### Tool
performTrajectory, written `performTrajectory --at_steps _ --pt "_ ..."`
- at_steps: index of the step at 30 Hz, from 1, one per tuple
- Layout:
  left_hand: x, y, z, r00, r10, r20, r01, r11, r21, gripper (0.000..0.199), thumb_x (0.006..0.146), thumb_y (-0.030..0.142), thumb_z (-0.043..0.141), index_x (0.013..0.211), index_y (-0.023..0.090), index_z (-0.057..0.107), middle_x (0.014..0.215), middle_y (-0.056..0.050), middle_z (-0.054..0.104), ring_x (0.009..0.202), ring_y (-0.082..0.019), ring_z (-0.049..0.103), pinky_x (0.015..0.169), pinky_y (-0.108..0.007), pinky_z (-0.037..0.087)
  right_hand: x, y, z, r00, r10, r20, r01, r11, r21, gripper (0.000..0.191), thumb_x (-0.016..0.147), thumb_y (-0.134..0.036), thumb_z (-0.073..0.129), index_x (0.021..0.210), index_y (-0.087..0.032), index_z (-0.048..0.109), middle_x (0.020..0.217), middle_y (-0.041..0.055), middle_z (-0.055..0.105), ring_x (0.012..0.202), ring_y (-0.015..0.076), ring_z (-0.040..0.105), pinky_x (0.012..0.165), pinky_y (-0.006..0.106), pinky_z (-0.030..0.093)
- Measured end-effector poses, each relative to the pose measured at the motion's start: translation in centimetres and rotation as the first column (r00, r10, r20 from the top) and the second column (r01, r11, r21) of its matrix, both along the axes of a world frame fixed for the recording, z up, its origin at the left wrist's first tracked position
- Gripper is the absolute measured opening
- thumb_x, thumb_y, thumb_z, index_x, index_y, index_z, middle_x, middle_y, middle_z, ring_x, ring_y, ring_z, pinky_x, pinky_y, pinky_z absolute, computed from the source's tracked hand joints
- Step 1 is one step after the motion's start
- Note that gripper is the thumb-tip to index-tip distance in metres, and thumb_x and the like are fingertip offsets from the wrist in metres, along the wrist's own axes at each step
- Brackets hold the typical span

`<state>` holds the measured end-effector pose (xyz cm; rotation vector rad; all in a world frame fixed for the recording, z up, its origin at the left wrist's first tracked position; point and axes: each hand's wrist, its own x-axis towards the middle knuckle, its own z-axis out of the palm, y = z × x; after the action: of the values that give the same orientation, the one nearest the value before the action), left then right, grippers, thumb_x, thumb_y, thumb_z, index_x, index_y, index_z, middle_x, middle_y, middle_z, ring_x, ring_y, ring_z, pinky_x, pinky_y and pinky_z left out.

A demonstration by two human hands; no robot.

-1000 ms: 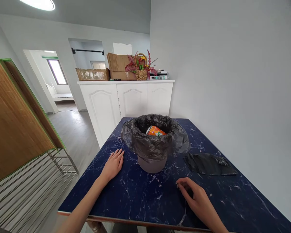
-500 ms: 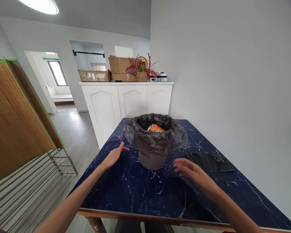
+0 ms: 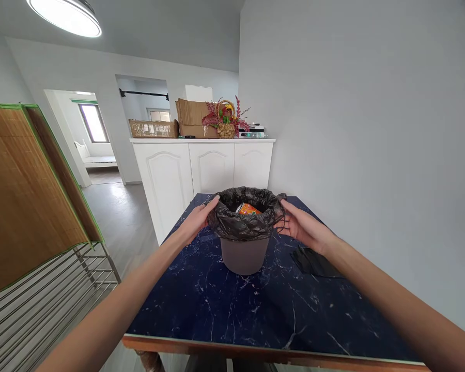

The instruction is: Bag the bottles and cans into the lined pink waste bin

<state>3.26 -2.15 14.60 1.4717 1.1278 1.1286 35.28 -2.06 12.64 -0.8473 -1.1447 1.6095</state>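
A grey-brown bin (image 3: 243, 257) stands upright on the dark blue marbled table (image 3: 232, 315). Its black plastic bag (image 3: 242, 227) is folded over the rim, and an orange can (image 3: 248, 208) shows inside. My left hand (image 3: 200, 217) grips the bag's edge at the left of the rim, thumb on top and fingers mostly hidden beneath. On the right side, my right hand (image 3: 299, 225) holds the bag's edge with the thumb above and the fingers under the plastic.
A folded black bag (image 3: 313, 262) lies right of the bin, partly behind my right forearm. Beyond the table is a white cabinet (image 3: 213, 165) bearing cardboard boxes (image 3: 155, 129) and a flower basket (image 3: 226, 130). A metal rack (image 3: 96, 263) stands left.
Both hands have moved up and inward from beside the bin and taken hold of the bag's overhang. The loose plastic is now gathered closer to the rim.
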Motion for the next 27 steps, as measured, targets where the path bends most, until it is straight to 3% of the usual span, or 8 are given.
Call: performTrajectory --at_steps 4,8,14,17,20,24,27 --pt "0.4 -0.8 -0.2 0.996 0.072 -0.047 -0.072 0.997 0.001 0.061 0.085 0.075 0.072 0.111 0.02 0.079 0.091 -0.014 0.081 0.1 -0.036 0.075 0.092 -0.043 0.056 -0.7 0.2 0.4 0.998 -0.026 0.052 0.025 1.0 0.02 0.021 0.097 -0.038 0.08 0.095 -0.019 0.069 0.084 0.0044 0.078 0.067 0.0146 0.073 0.065 0.025 0.063" --pt "0.7 -1.5 -0.1 0.989 0.13 -0.075 -0.129 0.991 0.022 0.049 0.087 0.072 0.071 0.09 0.023 0.076 0.069 -0.009 0.073 0.084 -0.033 0.073 0.079 -0.04 0.055 -0.5 0.3 0.6 0.993 -0.042 0.113 0.038 0.999 0.039 0.021 0.102 -0.038 0.072 0.094 -0.019 0.07 0.085 0.006 0.079 0.068 0.0152 0.074 0.066 0.025 0.063" --pt "1.1 -1.2 0.9 0.967 0.228 -0.114 -0.223 0.973 0.052 0.047 0.09 0.068 0.068 0.069 0.026 0.062 0.059 -0.005 0.062 0.07 -0.029 0.067 0.067 -0.037 0.048 -0.1 1.0 1.3 0.962 -0.074 0.263 0.056 0.996 0.075 0.052 0.106 -0.062 0.056 0.082 -0.018 0.071 0.078 0.0107 0.078 0.062 0.0151 0.071 0.058 0.023 0.059" --pt "1.2 -1.1 1.4 0.954 0.263 -0.143 -0.256 0.965 0.064 0.039 0.09 0.063 0.07 0.079 0.025 0.068 0.064 -0.005 0.064 0.073 -0.029 0.068 0.066 -0.035 0.046 -0.5 1.1 1.9 0.934 -0.092 0.345 0.058 0.993 0.106 0.042 0.097 -0.057 0.073 0.081 -0.018 0.072 0.075 0.0093 0.077 0.061 0.0152 0.07 0.058 0.022 0.059" --pt "1.1 -1.8 1.8 0.946 0.27 -0.181 -0.26 0.963 0.076 0.034 0.09 0.059 0.071 0.088 0.025 0.074 0.061 -0.003 0.061 0.067 -0.028 0.065 0.063 -0.035 0.046 -0.6 0.8 2.3 0.912 -0.094 0.399 0.049 0.991 0.121 0.036 0.095 -0.05 0.077 0.078 -0.019 0.072 0.071 0.0078 0.076 0.062 0.0161 0.07 0.061 0.024 0.061" --pt "0.6 -3.2 2.7 0.949 0.214 -0.233 -0.204 0.977 0.066 0.044 0.088 0.06 0.075 0.062 0.025 0.067 0.05 -0.003 0.057 0.052 -0.025 0.059 0.058 -0.035 0.046 0.2 0.9 2.6 0.904 -0.108 0.413 0.06 0.99 0.126 0.035 0.095 -0.047 0.077 0.075 -0.019 0.072 0.062 0.0038 0.07 0.053 0.0145 0.063 0.053 0.026 0.057" --pt "0.3 -3.4 4.1 0.956 0.19 -0.223 -0.178 0.981 0.072 0.05 0.09 0.055 0.076 0.053 0.023 0.062 0.05 -0.006 0.06 0.049 -0.022 0.059 0.056 -0.034 0.046 1.1 1.7 3.2 0.926 -0.121 0.357 0.072 0.986 0.147 0.031 0.096 -0.041 0.079 0.076 -0.019 0.072 0.056 0.0008 0.065 0.046 0.0121 0.056 0.047 0.023 0.051"
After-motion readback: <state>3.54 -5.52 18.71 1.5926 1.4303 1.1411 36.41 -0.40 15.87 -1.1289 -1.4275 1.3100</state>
